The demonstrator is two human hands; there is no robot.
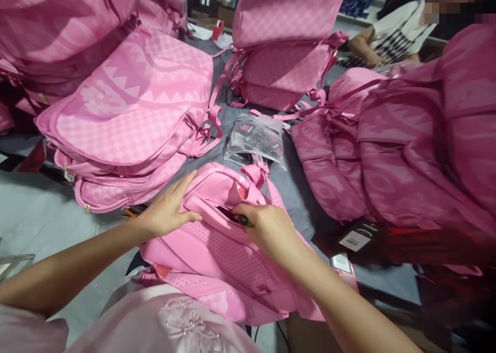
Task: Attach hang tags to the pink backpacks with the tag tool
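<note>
In front of me lies a pink backpack (217, 242) with its dotted back panel and straps facing up. My left hand (168, 208) grips its upper left edge, thumb on the near side and fingers along the far side. Close to the top handle, a slit-like opening with a dark inside shows in the fabric. My right hand (265, 226) is closed at the right end of this opening, around a tool with a black, green-edged handle end (243, 220). The rest of that tool is hidden, so its kind cannot be told.
Stacked pink backpacks (135, 100) stand left, with more backpacks (287, 68) at the back and others (403, 146) on the right. A clear plastic bag (254, 138) lies on the grey table. Black hang tags (358, 236) are at right. Another person's arm (362, 45) shows beyond.
</note>
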